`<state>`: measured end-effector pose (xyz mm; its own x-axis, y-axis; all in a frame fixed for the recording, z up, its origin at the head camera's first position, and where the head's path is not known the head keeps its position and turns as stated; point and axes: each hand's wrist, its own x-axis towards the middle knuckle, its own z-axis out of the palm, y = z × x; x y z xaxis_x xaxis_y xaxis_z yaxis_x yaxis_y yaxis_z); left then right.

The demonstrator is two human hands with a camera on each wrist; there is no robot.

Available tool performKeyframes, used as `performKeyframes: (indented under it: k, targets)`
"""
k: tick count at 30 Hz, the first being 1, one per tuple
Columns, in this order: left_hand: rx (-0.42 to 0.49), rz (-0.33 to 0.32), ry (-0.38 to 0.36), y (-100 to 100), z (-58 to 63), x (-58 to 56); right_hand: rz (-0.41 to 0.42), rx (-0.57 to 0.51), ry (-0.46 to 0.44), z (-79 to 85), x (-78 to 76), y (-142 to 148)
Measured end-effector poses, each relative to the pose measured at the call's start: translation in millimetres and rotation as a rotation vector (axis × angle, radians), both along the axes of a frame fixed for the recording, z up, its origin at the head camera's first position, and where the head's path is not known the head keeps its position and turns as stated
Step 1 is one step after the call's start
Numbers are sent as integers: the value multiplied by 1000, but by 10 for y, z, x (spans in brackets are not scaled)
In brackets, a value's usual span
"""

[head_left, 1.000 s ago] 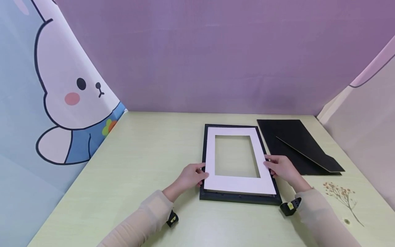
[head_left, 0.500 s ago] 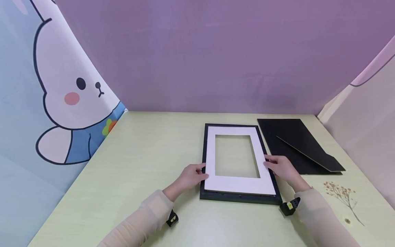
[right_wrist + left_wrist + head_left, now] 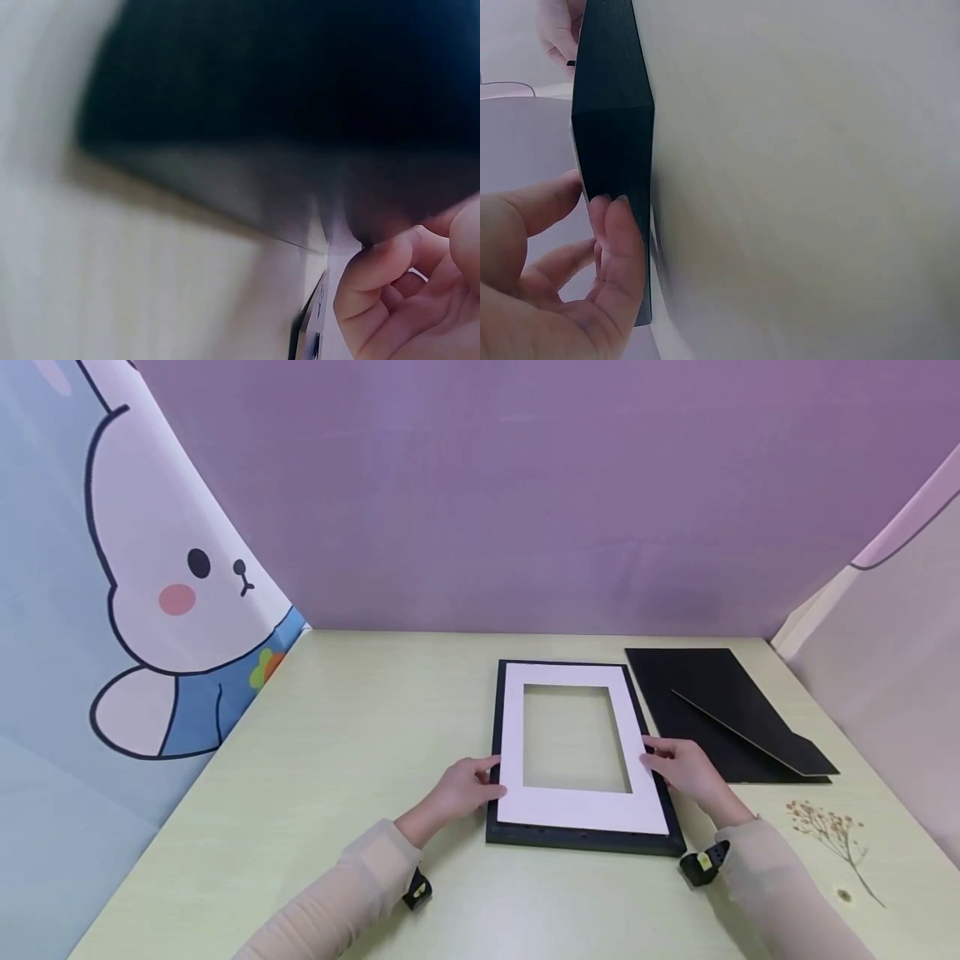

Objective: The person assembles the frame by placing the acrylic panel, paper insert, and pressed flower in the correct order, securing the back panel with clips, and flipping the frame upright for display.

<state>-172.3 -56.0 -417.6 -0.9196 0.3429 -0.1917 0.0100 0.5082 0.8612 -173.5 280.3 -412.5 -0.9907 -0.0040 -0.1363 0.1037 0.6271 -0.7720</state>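
A black picture frame (image 3: 585,842) lies on the table, with a white picture mat (image 3: 510,718) inside its rim. Through the mat's rectangular window shows a pale surface. My left hand (image 3: 456,793) grips the frame's left side, thumb and forefinger at the mat's edge. In the left wrist view, other fingertips (image 3: 619,206) press against the frame's black outer wall. Across from it my right hand (image 3: 686,768) grips the right side the same way, thumb and forefinger at the mat's edge. In the right wrist view its fingers (image 3: 367,281) curl beside the blurred dark frame.
Right of the frame lie black boards (image 3: 697,672), the upper one askew with one end raised. Nearer me are a dried flower sprig (image 3: 828,835) and a small flower-like piece (image 3: 844,896). Printed and purple cloth (image 3: 525,510) walls surround the table (image 3: 360,718).
The mat's near edge, which showed a gap above the frame's inside, now sits lower, and its far edge is closer to the frame's far rim. Both hands stay nearly in place.
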Motion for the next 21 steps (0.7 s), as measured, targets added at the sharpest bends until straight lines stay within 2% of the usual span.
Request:
performKeyframes:
  k: [7,14,21]
  targets:
    - [-12,-8,-8,-14,13,13,7,17,26,10,14,-11]
    - [-33,-13,-2,-9,-33,3,9,14,24,0,22,-9]
    - [-9,-5,-9,-16,-36,-4,16,5,40,-17,18,8]
